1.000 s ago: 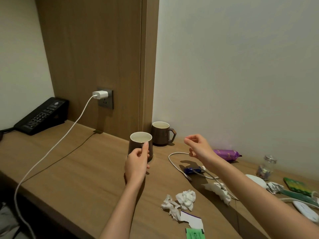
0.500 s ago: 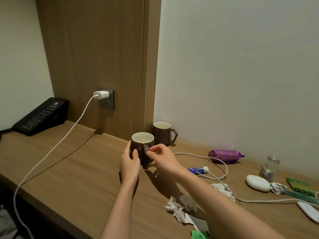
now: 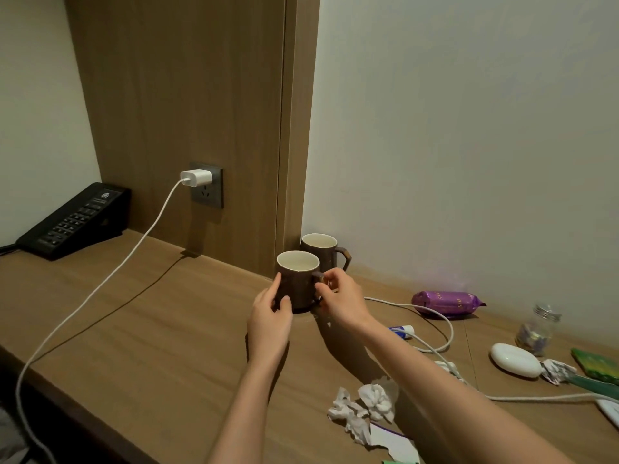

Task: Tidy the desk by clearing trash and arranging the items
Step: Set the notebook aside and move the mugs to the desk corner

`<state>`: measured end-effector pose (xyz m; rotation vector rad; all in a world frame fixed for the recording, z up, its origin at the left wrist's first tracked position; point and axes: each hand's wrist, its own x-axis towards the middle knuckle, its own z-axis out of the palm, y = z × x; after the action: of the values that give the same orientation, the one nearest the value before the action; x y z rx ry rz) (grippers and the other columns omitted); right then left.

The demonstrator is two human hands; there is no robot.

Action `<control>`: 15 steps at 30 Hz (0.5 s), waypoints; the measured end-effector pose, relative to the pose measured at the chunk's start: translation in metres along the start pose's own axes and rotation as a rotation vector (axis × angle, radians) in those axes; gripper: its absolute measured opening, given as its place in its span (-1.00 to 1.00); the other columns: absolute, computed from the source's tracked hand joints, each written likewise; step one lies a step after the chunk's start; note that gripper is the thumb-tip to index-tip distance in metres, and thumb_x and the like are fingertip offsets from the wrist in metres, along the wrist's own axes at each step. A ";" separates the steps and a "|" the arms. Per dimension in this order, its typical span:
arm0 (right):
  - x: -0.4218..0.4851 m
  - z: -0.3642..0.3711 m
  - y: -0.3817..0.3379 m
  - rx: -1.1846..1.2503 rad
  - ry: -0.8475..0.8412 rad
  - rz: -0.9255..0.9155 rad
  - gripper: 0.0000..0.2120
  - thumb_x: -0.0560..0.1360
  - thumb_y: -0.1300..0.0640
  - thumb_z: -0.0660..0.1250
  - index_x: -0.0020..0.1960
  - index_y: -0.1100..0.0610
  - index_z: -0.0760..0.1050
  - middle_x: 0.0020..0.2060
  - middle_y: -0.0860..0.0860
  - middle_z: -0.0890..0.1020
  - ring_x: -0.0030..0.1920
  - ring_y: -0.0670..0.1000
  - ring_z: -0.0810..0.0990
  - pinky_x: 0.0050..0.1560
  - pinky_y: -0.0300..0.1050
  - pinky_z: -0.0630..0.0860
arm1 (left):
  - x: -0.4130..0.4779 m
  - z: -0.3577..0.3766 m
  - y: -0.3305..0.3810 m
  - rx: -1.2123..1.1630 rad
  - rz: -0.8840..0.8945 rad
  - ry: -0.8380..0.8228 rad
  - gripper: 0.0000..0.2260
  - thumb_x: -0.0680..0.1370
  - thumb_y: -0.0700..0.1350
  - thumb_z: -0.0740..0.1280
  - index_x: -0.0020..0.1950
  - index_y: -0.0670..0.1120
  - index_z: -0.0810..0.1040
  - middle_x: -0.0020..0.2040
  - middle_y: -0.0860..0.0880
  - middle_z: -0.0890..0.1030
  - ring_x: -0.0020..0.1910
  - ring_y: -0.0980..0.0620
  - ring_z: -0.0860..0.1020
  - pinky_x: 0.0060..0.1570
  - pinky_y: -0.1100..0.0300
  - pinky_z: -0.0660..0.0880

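Observation:
A brown mug [image 3: 298, 283] with a pale inside stands on the wooden desk [image 3: 140, 329], just in front of a second brown mug [image 3: 321, 251] by the wall. My left hand [image 3: 269, 321] wraps the near mug's left side. My right hand [image 3: 340, 298] pinches its handle on the right. Crumpled white tissues [image 3: 363, 408] and a torn paper scrap [image 3: 392, 442] lie near the desk's front edge, under my right forearm.
A black phone [image 3: 72, 221] sits at the far left. A white charger [image 3: 196, 178] in the wall socket trails a cable across the desk. To the right lie a purple packet [image 3: 447, 303], a small tube [image 3: 402, 330], a glass jar [image 3: 536, 331], a white case [image 3: 514, 360] and a green packet [image 3: 596, 361].
My right hand came over from the right and took the near mug's handle. Both hands slid the mug back toward the second mug by the wall.

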<state>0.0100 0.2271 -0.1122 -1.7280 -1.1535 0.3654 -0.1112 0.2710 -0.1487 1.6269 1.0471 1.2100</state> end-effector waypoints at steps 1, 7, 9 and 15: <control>0.004 -0.002 0.002 -0.010 0.004 0.001 -0.89 0.59 0.18 0.23 0.11 0.14 0.42 -0.11 0.03 0.53 -0.25 -0.14 0.52 -0.47 -0.44 0.40 | 0.000 0.001 0.000 0.013 0.012 -0.022 -0.59 0.59 -0.16 0.21 0.44 0.06 0.33 0.35 -0.04 0.44 0.31 0.01 0.42 0.15 0.22 0.37; 0.019 -0.005 0.013 0.003 0.007 -0.004 -0.81 0.59 0.20 0.24 0.18 0.17 0.49 -0.08 0.07 0.59 -0.17 -0.03 0.58 -0.35 -0.37 0.47 | -0.001 0.008 -0.003 0.093 0.076 -0.100 -0.53 0.58 -0.20 0.22 0.48 0.05 0.26 0.48 0.00 0.29 0.42 0.04 0.31 0.25 0.30 0.28; 0.022 -0.005 0.014 0.012 -0.002 -0.016 -0.84 0.59 0.20 0.23 0.14 0.15 0.50 -0.08 0.08 0.59 -0.16 -0.02 0.59 -0.30 -0.33 0.50 | -0.002 0.009 -0.004 0.128 0.092 -0.092 -0.51 0.58 -0.19 0.23 0.49 0.06 0.23 0.49 0.00 0.28 0.43 0.03 0.29 0.29 0.25 0.28; 0.026 -0.008 0.019 -0.008 -0.033 -0.047 -0.83 0.60 0.18 0.22 0.16 0.17 0.50 -0.09 0.08 0.61 -0.19 -0.05 0.58 -0.31 -0.35 0.50 | -0.003 0.011 -0.006 0.168 0.125 -0.052 -0.50 0.57 -0.20 0.25 0.49 0.04 0.24 0.47 -0.02 0.30 0.42 0.02 0.30 0.30 0.21 0.30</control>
<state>0.0383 0.2428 -0.1179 -1.7042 -1.2194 0.3622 -0.1022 0.2686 -0.1568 1.8680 1.0507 1.1801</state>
